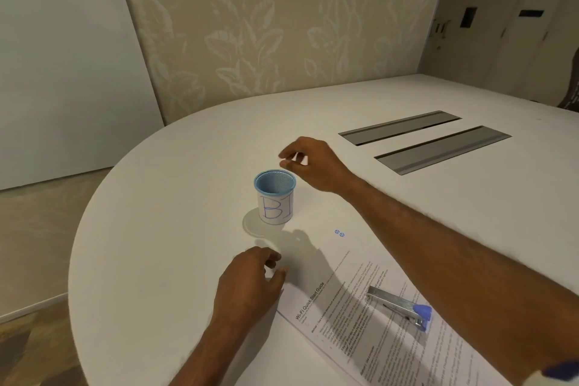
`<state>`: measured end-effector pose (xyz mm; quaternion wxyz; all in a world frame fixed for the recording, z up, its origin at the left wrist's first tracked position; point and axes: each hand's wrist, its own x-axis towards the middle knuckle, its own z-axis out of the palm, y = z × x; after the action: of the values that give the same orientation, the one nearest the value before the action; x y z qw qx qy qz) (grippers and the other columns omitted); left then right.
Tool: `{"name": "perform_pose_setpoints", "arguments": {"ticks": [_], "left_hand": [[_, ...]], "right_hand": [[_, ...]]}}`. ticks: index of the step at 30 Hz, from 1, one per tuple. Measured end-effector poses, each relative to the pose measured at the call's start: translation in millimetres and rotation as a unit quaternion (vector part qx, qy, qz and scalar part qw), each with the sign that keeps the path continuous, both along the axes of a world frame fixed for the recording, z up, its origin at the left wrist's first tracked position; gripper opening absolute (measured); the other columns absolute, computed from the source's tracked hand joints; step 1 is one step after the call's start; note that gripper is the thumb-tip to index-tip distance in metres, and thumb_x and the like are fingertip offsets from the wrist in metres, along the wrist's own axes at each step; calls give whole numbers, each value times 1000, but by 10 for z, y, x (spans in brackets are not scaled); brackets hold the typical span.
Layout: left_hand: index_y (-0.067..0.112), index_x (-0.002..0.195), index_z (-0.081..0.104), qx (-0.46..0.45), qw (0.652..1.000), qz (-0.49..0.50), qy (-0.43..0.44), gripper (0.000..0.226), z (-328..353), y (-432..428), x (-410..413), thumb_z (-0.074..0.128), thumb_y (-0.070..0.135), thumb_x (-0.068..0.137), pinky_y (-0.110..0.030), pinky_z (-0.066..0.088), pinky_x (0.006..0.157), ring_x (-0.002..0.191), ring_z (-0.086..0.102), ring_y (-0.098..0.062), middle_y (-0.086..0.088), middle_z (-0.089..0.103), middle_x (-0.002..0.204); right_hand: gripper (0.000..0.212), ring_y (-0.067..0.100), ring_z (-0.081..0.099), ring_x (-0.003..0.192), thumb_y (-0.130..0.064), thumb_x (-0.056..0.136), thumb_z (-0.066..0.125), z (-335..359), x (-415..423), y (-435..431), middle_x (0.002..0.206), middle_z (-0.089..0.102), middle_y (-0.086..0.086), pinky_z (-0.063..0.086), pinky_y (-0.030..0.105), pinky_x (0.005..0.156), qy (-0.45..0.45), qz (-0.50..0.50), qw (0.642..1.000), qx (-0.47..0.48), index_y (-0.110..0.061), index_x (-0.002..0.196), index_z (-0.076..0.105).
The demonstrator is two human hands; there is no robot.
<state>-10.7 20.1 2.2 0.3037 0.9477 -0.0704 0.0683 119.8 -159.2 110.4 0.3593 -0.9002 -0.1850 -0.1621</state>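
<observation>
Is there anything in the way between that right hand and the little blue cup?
Nothing visible. The right hand hovers just above and beyond the blue mesh cup, whose open top is uncovered. The stapler lies on the printed sheet, nearer the person and off that path.

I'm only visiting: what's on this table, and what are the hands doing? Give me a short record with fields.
surface: white table
cup: blue mesh cup, upright, with a paper label lettered in blue
right hand: right hand hovers just behind the cup's rim, thumb and forefinger close together; whether they pinch anything is too small to tell
left hand: left hand rests on the table, fingers loosely curled
paper: printed sheet
tool: stapler lying on the sheet
inset: two grey hatches
</observation>
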Motion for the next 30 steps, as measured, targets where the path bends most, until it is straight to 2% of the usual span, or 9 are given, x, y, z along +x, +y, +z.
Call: {"name": "perform_pose_setpoints", "arguments": {"ticks": [3, 5, 9, 13, 16, 18, 22, 25, 30], "left_hand": [[35, 111, 66, 3, 1000, -3, 3, 28, -1, -21, 24, 63, 47, 86, -20, 42, 72, 87, 58, -3, 20, 62, 95], [33, 112, 65, 11, 1000, -9, 14, 30, 7, -62, 42, 63, 48, 86, -21, 44, 74, 87, 59, -4, 18, 65, 99], [31, 115, 64, 33, 999, -19, 23, 35, -3, -130, 71, 64, 49, 85, -27, 49, 82, 102, 60, -10, 13, 64, 113], [27, 120, 63, 51, 997, -40, 41, 46, -24, -166, 107, 66, 51, 82, -34, 52, 90, 114, 60, -17, 4, 59, 124], [25, 126, 60, 87, 992, -50, 70, 55, -51, -208, 101, 65, 56, 80, -37, 50, 96, 117, 56, -20, 1, 58, 126], [24, 129, 57, 109, 990, -56, 76, 62, -61, -242, 93, 63, 61, 79, -35, 49, 96, 117, 54, -20, 1, 57, 127], [22, 127, 53, 159, 982, -65, 82, 81, -10, -341, 38, 60, 77, 68, -34, 45, 93, 115, 50, -20, 0, 52, 125], [22, 127, 49, 180, 977, -62, 95, 93, -6, -386, 14, 60, 84, 59, -36, 44, 96, 117, 46, -21, 0, 48, 126], [22, 129, 48, 181, 976, -59, 105, 94, 10, -447, 2, 63, 82, 59, -38, 43, 99, 121, 45, -21, 0, 47, 129]], "right_hand": [[12, 14, 60, 75, -23, 82, 70, -158, -394, -261, 90, 69, 3, 47, 21, 69, -28, -37, 994, 95, -16, 93, 70], [12, 12, 60, 74, -26, 83, 69, -333, -670, -466, 87, 71, 2, 48, 23, 70, 16, -48, 993, 111, -16, 90, 71], [26, 6, 59, 77, -39, 81, 69, -665, -1191, -880, 90, 67, -6, 50, 20, 69, 157, -53, 986, 34, -22, 100, 67], [52, 5, 56, 87, -57, 69, 72, -907, -1652, -1080, 98, 55, -11, 51, 22, 75, 228, -68, 969, -63, -36, 114, 55], [60, 0, 54, 94, -57, 69, 72, -970, -1887, -1098, 106, 52, -13, 47, 13, 75, 254, -56, 960, -101, -39, 121, 48], [60, 0, 55, 92, -52, 72, 72, -975, -1960, -1103, 106, 52, -14, 45, 10, 72, 244, -61, 960, -125, -37, 124, 46], [48, 9, 62, 83, -34, 80, 70, -1027, -2003, -1127, 97, 61, -10, 55, 26, 74, 247, -73, 959, -122, -33, 124, 50], [37, 12, 65, 76, -25, 82, 68, -1005, -1973, -1142, 89, 64, -8, 57, 29, 66, 252, -82, 962, -72, -32, 116, 53], [21, 7, 63, 72, -22, 83, 69, -948, -1735, -1294, 85, 66, -7, 54, 27, 62, 153, -188, 969, -41, -28, 101, 61]]}}
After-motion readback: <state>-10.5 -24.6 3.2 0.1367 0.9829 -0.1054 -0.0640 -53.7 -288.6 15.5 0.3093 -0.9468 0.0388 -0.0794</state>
